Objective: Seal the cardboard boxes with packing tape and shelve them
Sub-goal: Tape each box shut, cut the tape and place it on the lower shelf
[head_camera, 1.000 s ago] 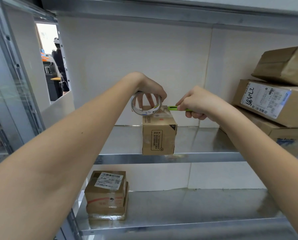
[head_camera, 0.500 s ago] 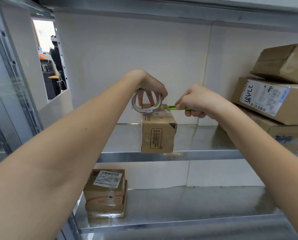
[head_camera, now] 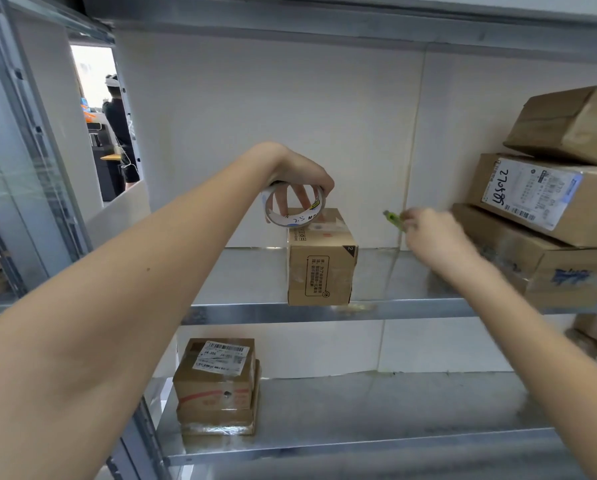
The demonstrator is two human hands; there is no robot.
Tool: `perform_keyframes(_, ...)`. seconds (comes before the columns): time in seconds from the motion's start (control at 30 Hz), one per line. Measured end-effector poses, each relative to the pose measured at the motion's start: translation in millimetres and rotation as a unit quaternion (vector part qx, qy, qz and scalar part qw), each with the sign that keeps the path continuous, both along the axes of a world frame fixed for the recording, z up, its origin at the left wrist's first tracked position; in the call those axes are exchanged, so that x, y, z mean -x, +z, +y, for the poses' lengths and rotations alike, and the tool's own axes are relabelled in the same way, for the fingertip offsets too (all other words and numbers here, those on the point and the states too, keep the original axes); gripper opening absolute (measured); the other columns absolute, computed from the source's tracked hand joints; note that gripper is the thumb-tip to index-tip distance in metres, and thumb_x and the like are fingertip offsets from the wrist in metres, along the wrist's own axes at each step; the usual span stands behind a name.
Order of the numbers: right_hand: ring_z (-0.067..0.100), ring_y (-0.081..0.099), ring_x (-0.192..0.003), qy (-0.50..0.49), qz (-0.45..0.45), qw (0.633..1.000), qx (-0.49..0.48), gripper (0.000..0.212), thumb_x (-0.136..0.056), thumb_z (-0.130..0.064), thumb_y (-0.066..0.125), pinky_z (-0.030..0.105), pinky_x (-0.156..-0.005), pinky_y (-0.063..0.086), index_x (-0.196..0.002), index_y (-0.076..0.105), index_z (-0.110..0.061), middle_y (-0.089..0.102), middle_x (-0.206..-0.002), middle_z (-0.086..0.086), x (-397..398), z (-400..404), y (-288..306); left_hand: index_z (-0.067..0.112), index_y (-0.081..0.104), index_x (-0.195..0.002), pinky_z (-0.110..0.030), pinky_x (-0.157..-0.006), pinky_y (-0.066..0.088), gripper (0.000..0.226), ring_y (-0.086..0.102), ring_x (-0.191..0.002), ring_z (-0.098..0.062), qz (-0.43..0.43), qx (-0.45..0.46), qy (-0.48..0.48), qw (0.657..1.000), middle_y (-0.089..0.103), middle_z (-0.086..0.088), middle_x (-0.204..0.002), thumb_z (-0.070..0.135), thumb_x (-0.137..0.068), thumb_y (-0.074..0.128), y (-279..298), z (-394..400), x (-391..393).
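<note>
Right hand [head_camera: 432,233] has pulled away to the right since half a second ago; it sat next to the tape roll at the box top then, now well apart from it and motion-blurred. It pinches a small green cutter [head_camera: 394,219], tip pointing left toward the box. Left hand [head_camera: 300,174] has barely moved: fingers curled over and through the packing tape roll [head_camera: 291,207], gripping it from above, roll resting against the top rear-left edge of the small cardboard box [head_camera: 319,268].

Small box stands upright at the front edge of the middle metal shelf [head_camera: 428,310], clear tape visible across its top, printed panel facing the camera.

Right side of the same shelf: stack of three larger cardboard boxes [head_camera: 539,202], middle one with a white shipping label and handwritten digits, top one tilted. Lower shelf [head_camera: 376,438]: two stacked labelled boxes [head_camera: 217,382] at the left end, upper one with a barcode label; another box partly visible at the right edge. White panel backs the shelving. Through the gap at left a person [head_camera: 118,133] stands in the background, well away.
</note>
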State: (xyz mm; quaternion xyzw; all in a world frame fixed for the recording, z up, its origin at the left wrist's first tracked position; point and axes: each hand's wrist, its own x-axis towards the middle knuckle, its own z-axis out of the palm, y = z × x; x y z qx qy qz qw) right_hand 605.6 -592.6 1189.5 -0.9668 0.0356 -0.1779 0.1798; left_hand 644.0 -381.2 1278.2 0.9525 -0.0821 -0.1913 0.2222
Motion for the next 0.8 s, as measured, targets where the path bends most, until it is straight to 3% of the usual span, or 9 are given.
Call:
perform_keyframes(0.17,0.035,0.057,-0.095,-0.042,0.036,0.997,0.063,0.021,-0.095,-0.002,0.042,0.035,-0.068,0.039,-0.106,0.06,0.0,0.052,-0.097,0.012,-24,-8,-95,0.023,0.063,-0.098,-0.063,-0.089,0.051,0.022,0.071,-0.091,-0.04,-0.014,-0.005,-0.005,1.0,0.066,-0.002,-0.116,0.033,-0.091,0.044,-1,0,2)
perform_keyframes(0.27,0.034,0.049,-0.109,-0.047,0.029,0.993,0.102,0.027,-0.101,-0.02,0.041,0.038,-0.078,0.036,-0.108,0.063,-0.006,0.053,-0.11,0.013,-29,-8,-99,0.024,0.061,-0.102,-0.062,-0.089,0.052,0.023,0.071,-0.092,-0.038,-0.02,-0.004,0.0,1.0,0.066,-0.002,-0.115,0.033,-0.092,0.044,-1,0,4)
perform_keyframes(0.37,0.035,0.055,-0.107,0.049,-0.042,0.997,-0.049,0.039,-0.104,-0.037,0.033,0.041,-0.08,0.038,-0.095,0.061,-0.011,0.06,-0.104,0.011,-24,0,-71,0.024,0.06,-0.105,-0.061,-0.09,0.052,0.022,0.07,-0.094,-0.038,-0.021,-0.002,0.0,1.0,0.065,0.0,-0.114,0.034,-0.093,0.043,-2,0,4)
perform_keyframes(0.43,0.029,0.05,-0.126,0.141,-0.088,0.975,-0.147,0.054,-0.101,-0.052,0.033,0.037,-0.098,0.038,-0.124,0.061,-0.011,0.06,-0.129,0.009,-13,16,-44,0.024,0.059,-0.104,-0.059,-0.089,0.053,0.022,0.07,-0.094,-0.038,-0.021,0.002,0.001,1.0,0.065,0.0,-0.114,0.034,-0.093,0.043,-2,1,1)
perform_keyframes(0.47,0.022,0.041,-0.137,0.172,-0.072,0.97,-0.154,0.071,-0.095,-0.065,0.032,0.035,-0.108,0.031,-0.14,0.05,-0.013,0.049,-0.145,0.004,-7,25,-32,0.023,0.059,-0.105,-0.055,-0.088,0.055,0.022,0.07,-0.093,-0.038,-0.021,0.006,0.001,1.0,0.065,-0.001,-0.114,0.033,-0.093,0.043,-2,1,0)
perform_keyframes(0.53,0.016,0.028,-0.145,0.193,-0.005,0.976,-0.104,0.101,-0.075,-0.087,0.026,0.041,-0.117,0.025,-0.149,0.037,-0.019,0.03,-0.158,-0.002,2,44,-18,0.021,0.059,-0.107,-0.044,-0.078,0.058,0.024,0.071,-0.093,-0.037,-0.025,0.01,0.001,1.0,0.066,-0.001,-0.114,0.033,-0.093,0.043,-3,1,-1)
perform_keyframes(0.57,0.017,0.028,-0.144,0.19,0.025,0.98,-0.062,0.105,-0.069,-0.091,0.026,0.046,-0.115,0.028,-0.148,0.038,-0.022,0.026,-0.159,-0.003,5,51,-15,0.021,0.059,-0.108,-0.041,-0.073,0.058,0.025,0.071,-0.093,-0.036,-0.026,0.011,0.001,1.0,0.066,-0.001,-0.114,0.033,-0.093,0.043,-2,0,-1)
perform_keyframes(0.67,0.02,0.048,-0.127,0.156,0.024,0.986,0.048,0.083,-0.072,-0.088,0.041,0.044,-0.098,0.042,-0.126,0.056,-0.027,0.045,-0.144,-0.007,6,65,-17,0.019,0.058,-0.11,-0.032,-0.056,0.056,0.026,0.071,-0.083,-0.028,-0.037,0.016,-0.003,0.999,0.065,-0.001,-0.112,0.032,-0.095,0.042,-3,0,-2)
perform_keyframes(0.8,0.016,0.053,-0.103,0.176,0.0,0.983,0.052,0.059,-0.073,-0.084,0.046,0.048,-0.094,0.042,-0.098,0.054,-0.031,0.056,-0.11,-0.01,-1,63,-21,0.018,0.062,-0.112,-0.03,-0.061,0.052,0.031,0.072,-0.092,-0.035,-0.046,0.048,0.009,0.998,0.066,0.001,-0.113,0.035,-0.093,0.044,-7,7,-1)
